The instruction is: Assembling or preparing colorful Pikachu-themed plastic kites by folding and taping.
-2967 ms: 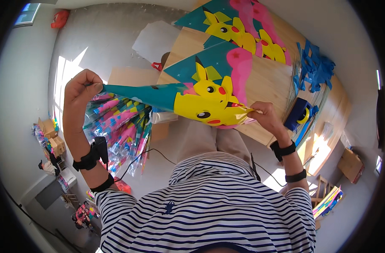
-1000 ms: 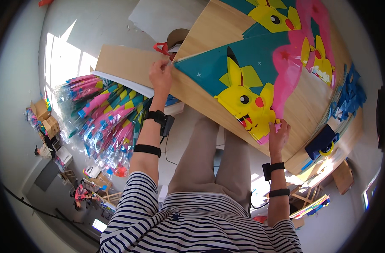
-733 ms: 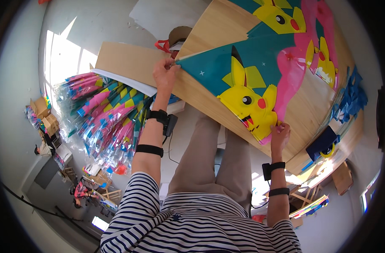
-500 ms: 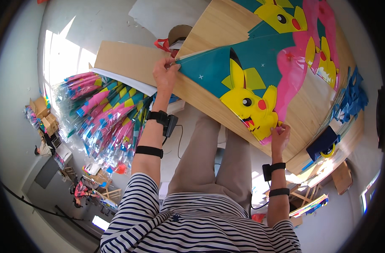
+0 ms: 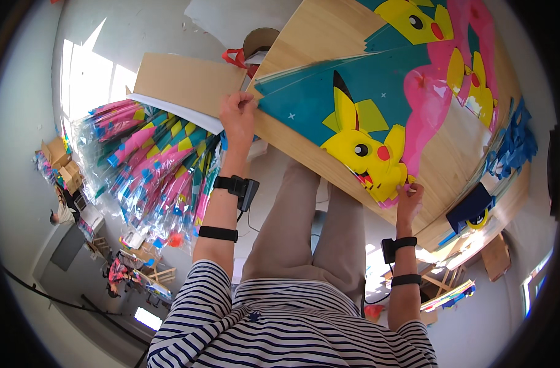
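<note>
Indoors, a person in a navy-and-white striped shirt (image 5: 292,319) and beige trousers (image 5: 287,233) works at a pale wooden tabletop (image 5: 316,34), both arms reaching forward to a triangular printed sheet (image 5: 367,110) that lies flat along the near edge. Teal at its pointed end and pink at the other, the sheet bears a yellow cartoon creature with a red cheek, and more teal edges show in layers just beyond its far side. The right hand (image 5: 409,199) has thumb and fingers pinched on the sheet's near right corner, where yellow meets pink. The left hand (image 5: 237,118) is just beside the pointed left tip, fingers curled and thumb close to the forefinger; whether they grip the tip cannot be told from this angle. Black straps (image 5: 218,233) circle both forearms. Farther across the tabletop lies a second printed sheet (image 5: 409,21) of similar design, partly out of view, while blue strips (image 5: 518,144) sit heaped at right near a dark blue holder (image 5: 463,210) with a yellow ring. To the left, pink, teal and yellow bundles (image 5: 154,159) in clear wrapping fan out below a piece of brown cardboard (image 5: 185,76)
</note>
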Motion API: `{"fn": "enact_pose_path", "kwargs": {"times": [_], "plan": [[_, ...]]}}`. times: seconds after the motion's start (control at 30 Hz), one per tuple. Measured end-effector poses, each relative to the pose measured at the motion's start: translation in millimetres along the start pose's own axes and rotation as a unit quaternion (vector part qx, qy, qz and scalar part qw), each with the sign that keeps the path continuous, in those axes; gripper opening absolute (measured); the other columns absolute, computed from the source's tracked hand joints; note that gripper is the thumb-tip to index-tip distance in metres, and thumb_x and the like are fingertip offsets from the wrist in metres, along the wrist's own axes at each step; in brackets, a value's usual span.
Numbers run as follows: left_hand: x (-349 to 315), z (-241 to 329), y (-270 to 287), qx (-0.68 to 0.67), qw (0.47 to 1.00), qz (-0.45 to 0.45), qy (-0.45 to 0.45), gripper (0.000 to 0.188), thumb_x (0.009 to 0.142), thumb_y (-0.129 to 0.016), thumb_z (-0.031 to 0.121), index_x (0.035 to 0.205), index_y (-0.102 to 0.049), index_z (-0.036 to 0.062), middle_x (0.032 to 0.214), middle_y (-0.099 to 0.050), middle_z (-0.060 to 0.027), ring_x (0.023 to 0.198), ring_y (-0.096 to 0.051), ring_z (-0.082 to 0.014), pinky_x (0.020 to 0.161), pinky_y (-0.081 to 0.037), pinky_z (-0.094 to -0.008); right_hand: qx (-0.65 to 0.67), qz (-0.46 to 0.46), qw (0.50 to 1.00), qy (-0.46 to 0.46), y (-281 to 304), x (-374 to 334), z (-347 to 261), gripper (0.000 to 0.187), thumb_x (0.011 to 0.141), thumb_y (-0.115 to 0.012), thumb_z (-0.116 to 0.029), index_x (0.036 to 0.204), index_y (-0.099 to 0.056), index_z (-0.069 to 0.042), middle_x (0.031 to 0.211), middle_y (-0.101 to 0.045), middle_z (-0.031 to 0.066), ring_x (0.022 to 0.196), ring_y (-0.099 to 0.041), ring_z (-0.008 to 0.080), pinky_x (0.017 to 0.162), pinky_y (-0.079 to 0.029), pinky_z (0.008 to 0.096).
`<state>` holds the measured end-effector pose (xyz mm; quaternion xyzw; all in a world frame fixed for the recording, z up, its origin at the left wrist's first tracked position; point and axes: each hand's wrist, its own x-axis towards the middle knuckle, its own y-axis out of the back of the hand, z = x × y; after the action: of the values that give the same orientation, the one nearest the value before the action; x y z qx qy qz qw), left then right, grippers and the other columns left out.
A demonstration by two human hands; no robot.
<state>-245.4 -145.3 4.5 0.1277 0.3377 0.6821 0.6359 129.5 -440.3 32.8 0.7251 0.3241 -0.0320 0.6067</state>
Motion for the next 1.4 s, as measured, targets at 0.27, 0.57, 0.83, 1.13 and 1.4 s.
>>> {"fn": "enact_pose_path", "kwargs": {"times": [0.27,0.57,0.83,1.13,1.4], "plan": [[-3.5,-4.9,-4.7,0.141,0.988,-0.033,-0.059,0.021,0.073,-0.078,0.002,0.090,-0.066,0.0007,0.091,-0.063,-0.0073,0.075,-0.063,-0.0164,0.074,-0.052,-0.0300,0.008,0.005,1.000,0.010,-1.7,2.0,1.9,0.039,0.074,-0.082,-0.016,0.099,-0.056,-0.004,0.077,-0.063,0.0104,0.070,-0.062,0.0258,0.067,-0.049,0.0394],[-0.7,12.9,3.1,-0.185,0.969,-0.123,0.106,0.013,0.079,-0.070,-0.004,0.089,-0.065,0.0028,0.080,-0.063,0.0012,0.072,-0.056,-0.0080,0.066,-0.045,-0.0232,0.005,-0.016,1.000,-0.001,-1.7,6.0,10.9,0.039,0.076,-0.083,-0.020,0.101,-0.058,-0.004,0.084,-0.065,0.0095,0.076,-0.063,0.0231,0.069,-0.050,0.0374],[9.7,17.1,9.7,-0.263,0.921,-0.145,0.248,0.008,0.082,-0.070,0.002,0.090,-0.069,0.0052,0.079,-0.063,0.0015,0.066,-0.052,-0.0077,0.063,-0.042,-0.0216,0.005,-0.025,1.000,-0.009,-0.6,7.2,9.2,0.038,0.076,-0.083,-0.020,0.101,-0.059,-0.004,0.084,-0.065,0.0086,0.076,-0.062,0.0220,0.070,-0.050,0.0364],[10.0,19.9,4.1,-0.200,0.958,-0.128,0.159,0.009,0.081,-0.074,0.005,0.088,-0.068,0.0039,0.078,-0.062,0.0017,0.069,-0.052,-0.0066,0.063,-0.042,-0.0210,0.016,-0.021,1.000,-0.007,-0.6,5.5,6.6,0.037,0.075,-0.083,-0.020,0.098,-0.060,-0.003,0.083,-0.064,0.0085,0.075,-0.061,0.0217,0.070,-0.050,0.0360],[16.4,38.7,5.3,-0.088,0.977,-0.140,0.131,0.014,0.076,-0.077,0.005,0.085,-0.066,0.0026,0.076,-0.062,0.0008,0.071,-0.054,-0.0077,0.065,-0.042,-0.0224,0.029,-0.007,1.000,-0.004,-2.0,6.7,11.1,0.037,0.074,-0.084,-0.019,0.097,-0.060,-0.003,0.082,-0.063,0.0087,0.072,-0.060,0.0222,0.068,-0.050,0.0364]]}}
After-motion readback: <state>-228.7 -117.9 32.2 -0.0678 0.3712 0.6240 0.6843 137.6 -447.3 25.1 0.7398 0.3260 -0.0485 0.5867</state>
